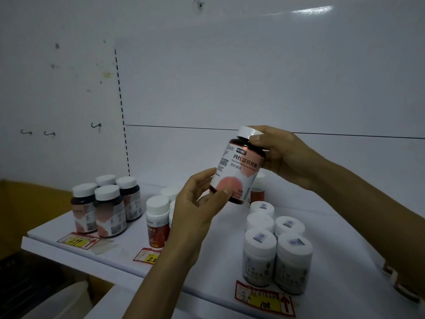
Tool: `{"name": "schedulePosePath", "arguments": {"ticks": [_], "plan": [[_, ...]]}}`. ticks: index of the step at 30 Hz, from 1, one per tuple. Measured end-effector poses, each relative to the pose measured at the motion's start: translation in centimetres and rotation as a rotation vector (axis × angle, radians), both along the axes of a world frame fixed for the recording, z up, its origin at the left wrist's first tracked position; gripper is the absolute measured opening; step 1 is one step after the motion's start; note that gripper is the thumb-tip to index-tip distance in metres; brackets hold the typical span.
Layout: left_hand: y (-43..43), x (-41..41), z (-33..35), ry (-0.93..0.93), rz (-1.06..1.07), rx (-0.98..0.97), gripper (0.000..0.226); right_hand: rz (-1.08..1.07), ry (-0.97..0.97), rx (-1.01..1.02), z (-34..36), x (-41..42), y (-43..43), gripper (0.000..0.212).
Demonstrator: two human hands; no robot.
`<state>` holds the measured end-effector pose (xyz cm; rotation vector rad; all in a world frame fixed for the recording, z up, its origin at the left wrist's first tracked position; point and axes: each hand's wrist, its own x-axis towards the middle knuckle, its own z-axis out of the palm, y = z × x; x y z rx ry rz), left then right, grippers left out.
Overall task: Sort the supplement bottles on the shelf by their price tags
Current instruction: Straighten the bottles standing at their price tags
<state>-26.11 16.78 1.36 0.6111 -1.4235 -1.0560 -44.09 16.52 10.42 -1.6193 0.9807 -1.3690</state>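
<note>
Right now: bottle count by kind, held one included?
Dark bottles, pink label: 5, including the held bottle
Orange bottles: 4 visible, some partly hidden
White bottles: 5
Total: 14

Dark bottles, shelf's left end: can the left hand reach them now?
Probably not yet: the left hand grips the held bottle. Once freed, the way to the dark bottles, over the orange-label bottle, looks open.

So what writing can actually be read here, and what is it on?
"PIETRICK": brand badge on the held bottle.
"四红富铁软糖": same label, below it.
"108": right price tag.
Left price tag: starts "2", rest blurred.
Middle price tag: "2", rest behind the left forearm.
Labels of the shelf bottles: too blurred.
</note>
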Motion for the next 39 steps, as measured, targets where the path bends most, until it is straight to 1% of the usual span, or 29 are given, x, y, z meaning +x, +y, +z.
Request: {"name": "schedulePosePath", "arguments": {"ticks": [5, 8, 11, 15, 17, 19, 22, 24, 27, 29, 32, 35, 39], "plan": [[0.3, 0.5, 0.5, 0.004, 0.115, -0.001, 0.040, -0.007, 0.044, 0.020, 0.4, 0.5, -0.6, 0.023], [-0.1, 1.4, 0.6, -0.014, 0.192, -0.003, 0.042, -0.005, 0.087, 0.029, 0.8, 1.7, -1.4, 0.027], [-1.3, 2.7, 1.1, -0.055, 0.239, -0.050, 0.042, -0.005, 0.090, 0.016, 1.5, 3.1, -2.4, 0.032], [-3.5, 4.8, 2.9, -0.172, 0.250, -0.148, 0.038, -0.038, 0.064, -0.009, 2.9, 4.9, -4.4, 0.030], [-5.1, 6.3, 4.0, -0.250, 0.269, -0.190, 0.042, -0.066, 0.076, -0.014, 3.7, 6.0, -5.8, 0.029], [-7.2, 8.3, 5.1, -0.309, 0.291, -0.213, 0.045, -0.095, 0.108, -0.010, 4.3, 7.4, -7.5, 0.028], [-10.7, 12.0, 6.7, -0.400, 0.311, -0.237, 0.041, -0.148, 0.184, -0.013, 5.1, 10.1, -10.3, 0.025], [-13.2, 14.9, 7.6, -0.475, 0.316, -0.244, 0.038, -0.164, 0.202, -0.010, 5.4, 12.1, -12.4, 0.025], [-17.0, 19.5, 8.3, -0.604, 0.302, -0.224, 0.033, -0.196, 0.215, -0.005, 5.4, 15.0, -15.8, 0.024], [-19.3, 22.2, 8.1, -0.658, 0.281, -0.185, 0.031, -0.222, 0.249, -0.005, 5.3, 17.0, -18.1, 0.030], [-22.8, 25.6, 7.2, -0.686, 0.243, -0.123, 0.030, -0.287, 0.354, 0.003, 5.2, 20.2, -21.6, 0.034], [-25.6, 27.6, 5.9, -0.764, 0.170, -0.103, 0.029, -0.339, 0.453, 0.020, 5.1, 22.5, -24.8, 0.037], [-28.1, 28.9, 3.5, -0.837, 0.051, -0.060, 0.033, -0.363, 0.606, 0.105, 2.9, 24.2, -28.0, 0.036]]}}
